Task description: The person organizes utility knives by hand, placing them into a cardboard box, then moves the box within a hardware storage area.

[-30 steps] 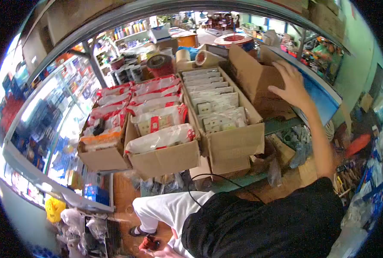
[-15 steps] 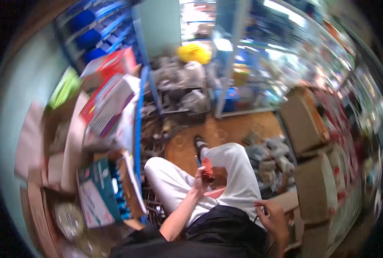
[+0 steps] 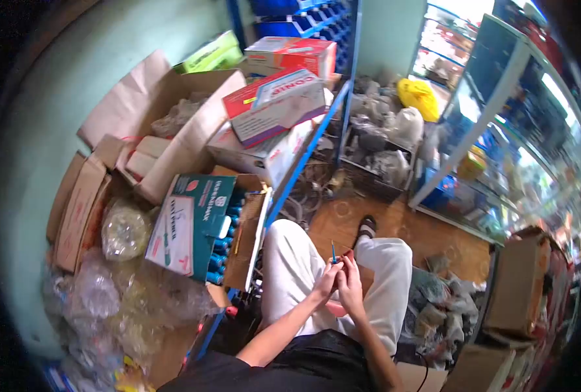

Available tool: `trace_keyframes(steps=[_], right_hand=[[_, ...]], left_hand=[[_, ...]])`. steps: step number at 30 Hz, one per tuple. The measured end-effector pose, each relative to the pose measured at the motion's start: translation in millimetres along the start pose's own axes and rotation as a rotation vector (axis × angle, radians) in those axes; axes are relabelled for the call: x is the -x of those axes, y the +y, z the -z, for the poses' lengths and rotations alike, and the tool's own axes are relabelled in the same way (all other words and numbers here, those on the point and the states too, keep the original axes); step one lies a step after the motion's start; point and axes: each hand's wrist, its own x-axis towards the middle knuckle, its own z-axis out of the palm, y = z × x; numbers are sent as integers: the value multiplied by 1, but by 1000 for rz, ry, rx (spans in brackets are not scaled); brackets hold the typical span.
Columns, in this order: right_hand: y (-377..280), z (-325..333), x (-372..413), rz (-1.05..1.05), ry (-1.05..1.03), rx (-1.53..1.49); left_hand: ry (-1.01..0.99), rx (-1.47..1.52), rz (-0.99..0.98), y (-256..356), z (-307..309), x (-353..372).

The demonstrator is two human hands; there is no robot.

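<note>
Both my hands meet above my lap, between my knees in light trousers. My left hand [image 3: 328, 279] is closed around a thin blue tool [image 3: 333, 251] that points up and away from me. Against it, my right hand [image 3: 350, 281] is closed too, its fingertips pinching near a small dark reddish item [image 3: 346, 255] that is mostly hidden by the fingers. What exactly the right fingers grip is too small to make out.
An open green box [image 3: 199, 215] of blue tubes stands left, beside a blue shelf edge [image 3: 310, 150]. Plastic bags [image 3: 101, 294] lie lower left. Bagged parts [image 3: 444, 307] and cartons [image 3: 516, 281] stand right. A glass cabinet [image 3: 493, 124] is behind.
The view has turned left. My right hand has moved from beside my right thigh to join my left hand. The red item in my left hand is now mostly covered by fingers.
</note>
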Motion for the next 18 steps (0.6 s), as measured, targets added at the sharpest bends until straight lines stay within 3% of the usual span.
trace_keyframes(steps=[3,6,8,9,11,13,16,18], right_hand=[[5,12,-6,-117,-54,-173],[6,22,-6,-179,90,-127],[13,21,-15,-176,126,-203],[20,17,-19,-138,185,-297],[43,-4,-16,-261,250,-651],[79,-14,-11,-468,169,-526],[78,-3,-10,-475,193,-622],[87,-2,-14,-451,209,-698]], left_hand=[[23,-23,111,6,-8,5],[-73,-208,209,-37,-39,-10],[-132,-113,168,5,-8,2],[-58,-212,112,13,-25,8],[-63,-241,76,5,-22,7],[-84,-392,34,-1,-18,6],[-123,-651,-82,-4,-22,5],[-127,-630,-80,-12,-30,3]])
